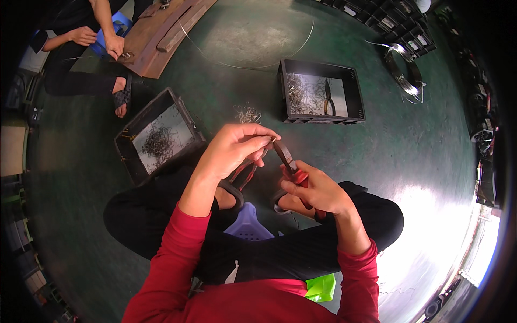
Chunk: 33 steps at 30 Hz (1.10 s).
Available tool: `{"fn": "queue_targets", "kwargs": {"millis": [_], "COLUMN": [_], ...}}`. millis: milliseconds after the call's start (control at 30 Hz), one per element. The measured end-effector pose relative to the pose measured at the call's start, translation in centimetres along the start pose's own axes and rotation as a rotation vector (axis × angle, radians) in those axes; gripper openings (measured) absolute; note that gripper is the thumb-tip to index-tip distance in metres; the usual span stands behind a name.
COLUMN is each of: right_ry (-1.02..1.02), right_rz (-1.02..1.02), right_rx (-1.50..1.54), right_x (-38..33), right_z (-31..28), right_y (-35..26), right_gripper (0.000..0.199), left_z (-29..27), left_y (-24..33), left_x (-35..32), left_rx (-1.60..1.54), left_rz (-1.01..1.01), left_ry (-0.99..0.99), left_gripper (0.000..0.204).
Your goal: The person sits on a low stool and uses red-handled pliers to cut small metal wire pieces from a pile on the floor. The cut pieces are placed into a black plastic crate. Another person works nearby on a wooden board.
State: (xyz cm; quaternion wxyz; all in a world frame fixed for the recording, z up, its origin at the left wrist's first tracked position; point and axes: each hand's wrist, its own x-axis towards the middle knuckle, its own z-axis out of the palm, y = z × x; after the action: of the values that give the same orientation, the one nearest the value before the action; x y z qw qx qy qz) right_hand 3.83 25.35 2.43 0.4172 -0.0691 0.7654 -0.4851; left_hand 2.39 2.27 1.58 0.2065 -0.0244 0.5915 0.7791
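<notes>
My left hand [229,151] is closed in a pinch, with a tiny piece of wire [273,139] at its fingertips. Wrapped round the red handles of a pair of pliers [286,156] is my right hand [321,191]. The pliers' jaws point up and left and meet the wire at my left fingertips; whether they grip it is too small to tell. Below my left hand, a second red-handled tool [245,175] shows in part, its head hidden by the hand. A small heap of bent wire pieces [247,113] lies on the floor beyond my hands.
On the left stands a black crate [128,161] with wire pieces; another black crate [323,119] ahead holds wire pieces and dark pliers [329,99]. A wire coil [406,78] lies at far right. At far left another person's hand [114,46] works by a wooden board [153,54].
</notes>
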Motion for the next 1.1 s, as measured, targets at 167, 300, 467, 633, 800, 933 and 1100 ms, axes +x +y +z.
{"fn": "queue_targets", "kwargs": {"millis": [167, 300, 467, 633, 800, 933, 1100], "right_ry": [-0.021, -0.028, -0.042, -0.015, -0.006, -0.006, -0.012], "right_rz": [0.010, 0.003, 0.020, 0.002, -0.008, -0.020, 0.004], "right_rx": [-0.010, 0.018, 0.021, -0.010, 0.002, 0.024, 0.010], "right_x": [-0.01, -0.04, -0.14, -0.17, -0.28, -0.25, -0.22], "right_z": [0.01, 0.10, -0.07, 0.04, 0.12, 0.18, 0.16], "right_y": [-0.44, -0.50, -0.51, -0.40, -0.40, -0.56, -0.84], "right_gripper": [0.042, 0.042, 0.041, 0.039, 0.038, 0.038, 0.038], "left_z": [0.15, 0.13, 0.02, -0.19, -0.28, -0.25, -0.31], "left_y": [-0.25, -0.36, -0.41, -0.49, -0.53, -0.57, -0.57], "left_x": [0.10, 0.16, 0.21, 0.23, 0.25, 0.28, 0.33], "left_rx": [0.013, -0.007, 0.001, 0.026, 0.013, 0.046, 0.047], "left_rz": [-0.004, -0.004, -0.011, -0.003, 0.006, 0.007, 0.001], "left_ry": [0.005, -0.004, -0.015, -0.017, -0.030, -0.018, -0.015], "left_gripper": [0.017, 0.017, 0.016, 0.016, 0.016, 0.016, 0.016]}}
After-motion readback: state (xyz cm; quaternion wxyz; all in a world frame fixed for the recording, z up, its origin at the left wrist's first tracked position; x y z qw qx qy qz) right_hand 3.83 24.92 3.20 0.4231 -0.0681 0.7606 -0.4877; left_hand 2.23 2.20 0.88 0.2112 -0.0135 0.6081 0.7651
